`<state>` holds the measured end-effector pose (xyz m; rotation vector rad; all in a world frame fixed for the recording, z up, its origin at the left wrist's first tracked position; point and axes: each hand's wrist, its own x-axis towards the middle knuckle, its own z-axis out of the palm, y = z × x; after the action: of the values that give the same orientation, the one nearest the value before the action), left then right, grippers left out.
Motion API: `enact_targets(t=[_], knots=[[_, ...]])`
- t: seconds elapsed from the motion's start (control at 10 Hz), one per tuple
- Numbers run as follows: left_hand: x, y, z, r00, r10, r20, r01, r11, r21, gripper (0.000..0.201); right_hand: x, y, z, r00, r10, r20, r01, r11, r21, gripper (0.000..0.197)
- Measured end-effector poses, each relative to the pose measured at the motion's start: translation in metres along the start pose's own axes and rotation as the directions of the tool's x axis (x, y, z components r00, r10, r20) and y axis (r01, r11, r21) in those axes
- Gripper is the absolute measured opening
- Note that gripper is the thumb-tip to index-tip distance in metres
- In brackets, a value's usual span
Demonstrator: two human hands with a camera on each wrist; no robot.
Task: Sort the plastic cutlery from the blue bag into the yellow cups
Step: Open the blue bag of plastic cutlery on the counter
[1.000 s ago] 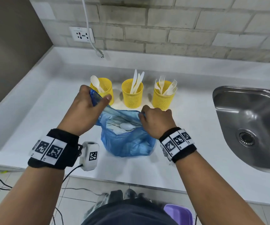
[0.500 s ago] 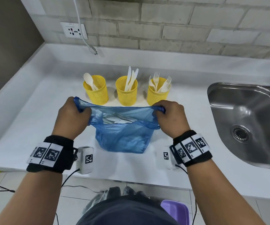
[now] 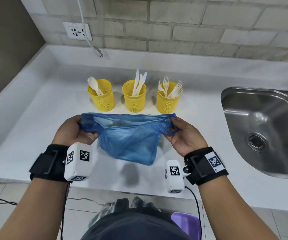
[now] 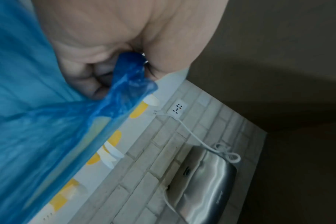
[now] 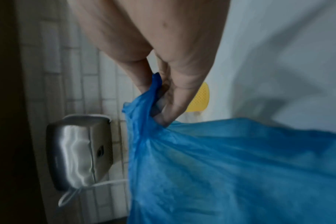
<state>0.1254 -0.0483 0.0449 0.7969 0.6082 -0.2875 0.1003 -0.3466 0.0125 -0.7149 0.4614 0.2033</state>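
Observation:
The blue bag (image 3: pixel 129 141) hangs above the white counter (image 3: pixel 44 118), its mouth pulled taut between both hands. My left hand (image 3: pixel 75 130) grips the bag's left handle (image 4: pixel 128 72); my right hand (image 3: pixel 179 134) pinches the right handle (image 5: pixel 144 106). Pale shapes show faintly through the plastic; I cannot tell what they are. Behind the bag stand three yellow mesh cups: the left cup (image 3: pixel 102 99) holds spoons, the middle cup (image 3: pixel 134 99) knives, the right cup (image 3: pixel 167 101) forks.
A steel sink (image 3: pixel 261 129) lies to the right of the cups. A wall socket (image 3: pixel 76 31) with a white cable (image 3: pixel 88 40) sits on the brick wall behind. A steel wall unit (image 5: pixel 81 150) hangs higher up. A purple container (image 3: pixel 186 224) stands on the floor.
The hands have moved apart and lifted, stretching the bag's mouth flat and raising the bag off the counter. Both wrists have turned palm-up.

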Motion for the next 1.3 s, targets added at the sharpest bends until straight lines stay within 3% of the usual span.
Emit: enact_targets(t=[0.1,0.2,0.3,0.4,0.5,0.6,0.7,0.8,0.9,1.0,1.1,1.2,1.3], knots=[[0.007,-0.008,-0.007,1.000,0.017,-0.021,-0.019,0.997,-0.080,0.079,0.011,0.006,-0.007,0.991,0.117,-0.058,-0.107,0.983,0.150,0.017],[0.001,-0.021,-0.006,1.000,0.021,-0.017,-0.021,1.000,0.008,0.053,0.016,0.015,-0.011,0.984,0.163,-0.068,-0.146,0.968,0.203,0.041],[-0.004,-0.028,-0.006,0.993,0.013,-0.121,-0.008,0.999,0.041,0.031,0.013,0.020,-0.011,0.977,0.198,-0.078,-0.176,0.957,0.230,0.026],[-0.004,-0.027,-0.010,0.988,-0.105,-0.115,0.113,0.992,0.060,0.030,0.009,0.019,-0.010,0.983,0.124,-0.138,-0.117,0.991,0.058,0.007],[0.003,-0.039,-0.010,0.990,0.036,-0.133,0.000,0.965,0.264,0.038,0.008,0.021,-0.008,0.980,-0.064,-0.190,0.016,0.970,-0.244,0.039],[0.006,-0.049,-0.009,0.946,0.295,-0.137,-0.150,0.769,0.621,0.062,0.002,0.025,-0.005,0.942,-0.305,-0.137,0.117,0.685,-0.719,0.051],[0.008,-0.055,-0.016,0.839,0.543,0.049,-0.254,0.308,0.917,0.063,-0.004,0.031,-0.011,0.858,-0.508,0.079,0.194,0.177,-0.965,0.059],[0.011,-0.057,-0.021,0.760,0.605,0.236,-0.181,-0.152,0.972,0.061,-0.005,0.034,-0.013,0.816,-0.526,0.240,0.139,-0.225,-0.964,0.047],[0.016,-0.057,-0.019,0.831,0.526,0.182,-0.127,-0.139,0.982,0.044,-0.006,0.036,-0.007,0.868,-0.443,0.226,0.023,-0.419,-0.908,0.040],[0.013,-0.058,-0.011,0.841,0.509,0.184,-0.235,0.038,0.971,0.019,-0.005,0.035,-0.001,0.920,-0.338,0.201,-0.002,-0.516,-0.857,0.036],[0.013,-0.057,-0.007,0.842,0.513,0.166,-0.310,0.208,0.928,0.026,-0.001,0.033,-0.002,0.960,-0.242,0.139,0.030,-0.406,-0.914,0.033],[0.012,-0.060,0.000,0.877,0.471,0.093,-0.337,0.467,0.818,0.025,0.007,0.032,-0.005,0.974,-0.197,0.114,0.079,-0.179,-0.981,0.025],[0.010,-0.063,0.007,0.932,0.361,0.036,-0.298,0.702,0.647,0.026,0.010,0.033,-0.004,0.960,-0.230,0.156,0.152,-0.036,-0.988,0.035]])
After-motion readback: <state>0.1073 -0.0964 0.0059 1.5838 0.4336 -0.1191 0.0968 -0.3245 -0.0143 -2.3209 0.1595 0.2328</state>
